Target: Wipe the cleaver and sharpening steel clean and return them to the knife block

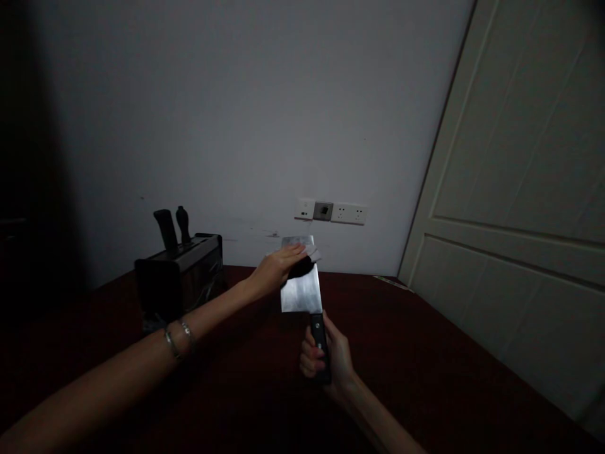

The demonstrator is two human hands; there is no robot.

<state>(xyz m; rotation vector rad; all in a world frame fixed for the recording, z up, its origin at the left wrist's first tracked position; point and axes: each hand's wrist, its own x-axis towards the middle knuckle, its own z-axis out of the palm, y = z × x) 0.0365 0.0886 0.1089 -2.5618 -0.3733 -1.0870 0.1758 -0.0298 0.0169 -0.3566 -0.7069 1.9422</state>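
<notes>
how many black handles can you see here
3: the handle of the cleaver in the right hand, plus a wider handle and a slimmer handle sticking up from the dark holder at left. More could be hidden in the dark.

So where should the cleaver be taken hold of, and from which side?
Probably the handle, approached from the near right. The cleaver is held blade up with its slim handle pointing down toward the wearer, so fingers can wrap around it clear of the blade. The right hand grips there, while the left hand occupies the blade's upper part.
</notes>
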